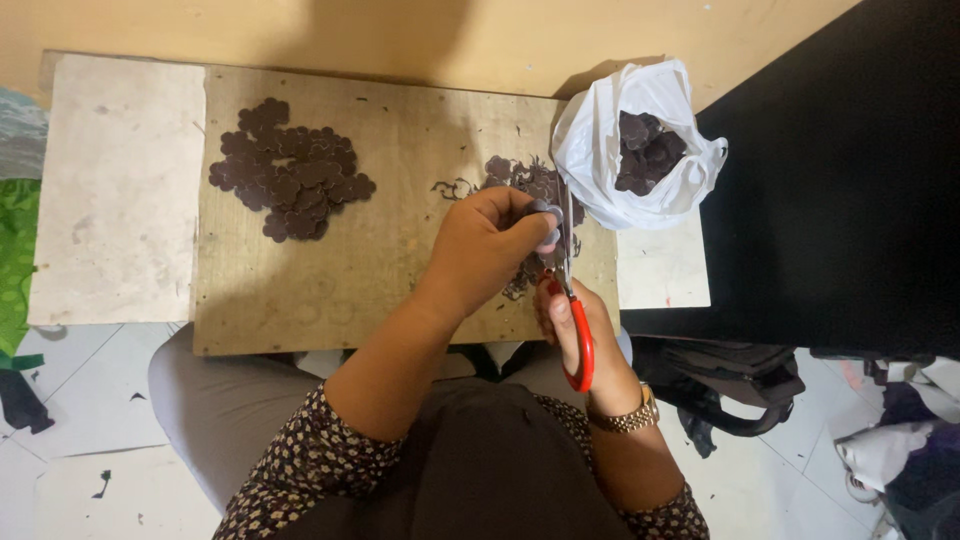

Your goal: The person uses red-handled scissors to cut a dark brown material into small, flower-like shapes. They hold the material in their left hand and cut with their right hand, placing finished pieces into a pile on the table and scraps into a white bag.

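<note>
My left hand point(487, 248) pinches a small dark brown flower-shaped piece point(548, 226) over the wooden board point(380, 270). My right hand point(580, 325) grips red-handled scissors point(572, 300), whose blades point away from me and meet the piece. Dark trimmings and more pieces point(520, 178) lie on the board just beyond my hands. A pile of several cut brown flower shapes point(291, 170) lies at the board's far left.
A white plastic bag point(640, 150) holding more brown pieces sits at the board's right corner. A pale slab point(115, 190) adjoins the board on the left. A black surface point(850, 180) lies to the right, with bags and cloth point(730, 385) on the tiled floor.
</note>
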